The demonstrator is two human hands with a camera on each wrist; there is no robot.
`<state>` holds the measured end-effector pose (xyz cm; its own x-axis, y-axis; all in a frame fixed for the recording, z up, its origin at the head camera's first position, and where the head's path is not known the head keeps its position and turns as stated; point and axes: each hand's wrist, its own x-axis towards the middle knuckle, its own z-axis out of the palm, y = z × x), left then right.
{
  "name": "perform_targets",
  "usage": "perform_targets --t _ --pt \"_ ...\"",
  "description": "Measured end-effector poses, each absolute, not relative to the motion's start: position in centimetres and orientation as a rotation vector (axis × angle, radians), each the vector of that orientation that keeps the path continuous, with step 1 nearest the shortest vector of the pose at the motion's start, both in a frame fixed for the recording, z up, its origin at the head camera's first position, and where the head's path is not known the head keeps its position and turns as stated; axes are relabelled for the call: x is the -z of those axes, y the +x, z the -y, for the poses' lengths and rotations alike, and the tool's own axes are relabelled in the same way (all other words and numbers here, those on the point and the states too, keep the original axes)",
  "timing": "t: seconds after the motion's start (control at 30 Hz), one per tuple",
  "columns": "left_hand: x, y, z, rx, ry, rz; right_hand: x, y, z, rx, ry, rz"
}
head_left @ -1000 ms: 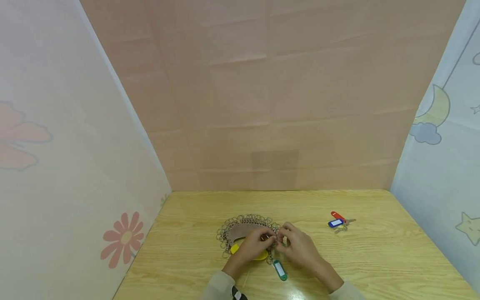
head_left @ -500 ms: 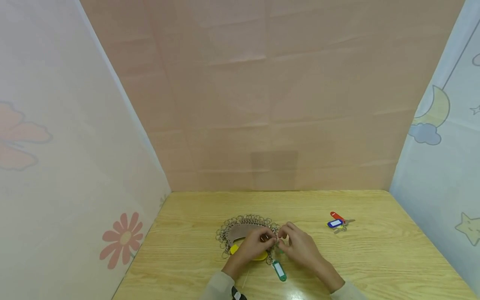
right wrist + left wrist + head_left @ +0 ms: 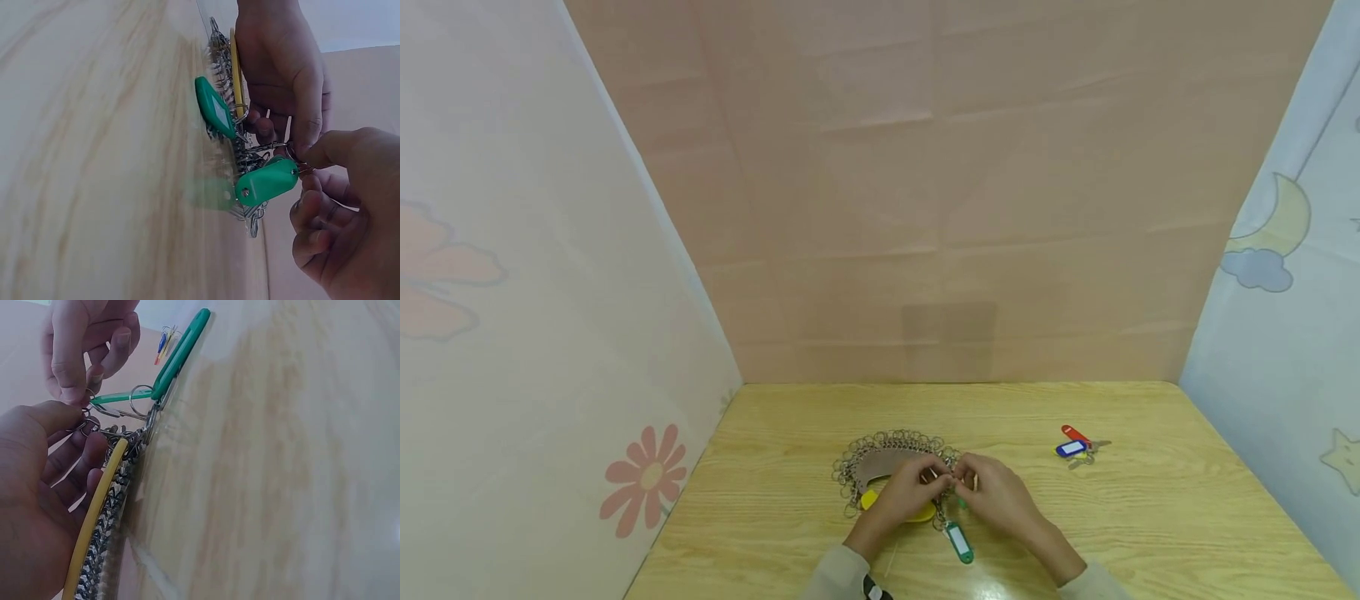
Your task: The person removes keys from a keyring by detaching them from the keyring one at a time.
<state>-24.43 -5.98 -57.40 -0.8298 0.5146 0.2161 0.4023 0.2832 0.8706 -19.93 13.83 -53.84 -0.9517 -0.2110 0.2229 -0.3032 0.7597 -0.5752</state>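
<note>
A curved brown key holder (image 3: 880, 461) edged with many metal rings and clips lies on the table, with a yellow part (image 3: 869, 499) along its near side. Over its right end my left hand (image 3: 904, 490) pinches a small metal ring (image 3: 91, 424). My right hand (image 3: 1000, 498) meets it fingertip to fingertip, thumb and index finger pinching the thin wire ring (image 3: 302, 167) of a green key tag (image 3: 269, 182). That tag hangs under the fingers, mostly hidden in the head view. Another green key tag (image 3: 958, 542) with a white label hangs off the holder's near right end.
To the right on the wooden table (image 3: 1180, 500) lie a red key tag (image 3: 1074, 432), a blue key tag (image 3: 1071, 448) and some keys (image 3: 1081, 461). Printed panels stand left and right, and a pinkish-brown sheet (image 3: 850, 250) rises behind.
My right index finger and thumb have come closer together and moved slightly left against the left fingertips. The left hand, holder and the tags on the table stay in place.
</note>
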Motion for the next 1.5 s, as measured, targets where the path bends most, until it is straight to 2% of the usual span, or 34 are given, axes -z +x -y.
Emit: perform_targets --t 1.5 --pt "57.18 -24.24 6.10 -1.632 0.880 -2.382 53.80 -20.01 -14.32 -1.093 0.464 2.812"
